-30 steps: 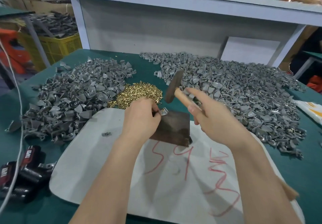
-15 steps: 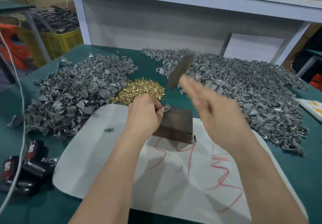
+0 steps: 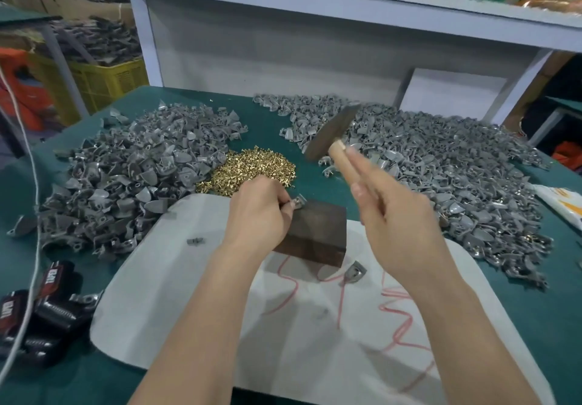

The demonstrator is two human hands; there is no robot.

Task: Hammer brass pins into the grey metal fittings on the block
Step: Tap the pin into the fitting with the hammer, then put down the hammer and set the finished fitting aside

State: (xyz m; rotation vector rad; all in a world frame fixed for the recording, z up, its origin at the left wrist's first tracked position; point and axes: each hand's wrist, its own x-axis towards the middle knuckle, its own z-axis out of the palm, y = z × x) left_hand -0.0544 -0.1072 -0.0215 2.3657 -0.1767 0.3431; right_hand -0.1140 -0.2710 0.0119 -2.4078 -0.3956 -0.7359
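On the block (image 3: 318, 228), left hand (image 3: 256, 212) pinches a half-hidden fitting (image 3: 299, 200); right hand (image 3: 400, 225) grips blurred hammer (image 3: 330, 133).

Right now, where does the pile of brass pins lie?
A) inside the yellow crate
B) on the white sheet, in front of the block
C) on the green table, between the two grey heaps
C: the brass pins lie between the left heap and the right heap, beyond the block.
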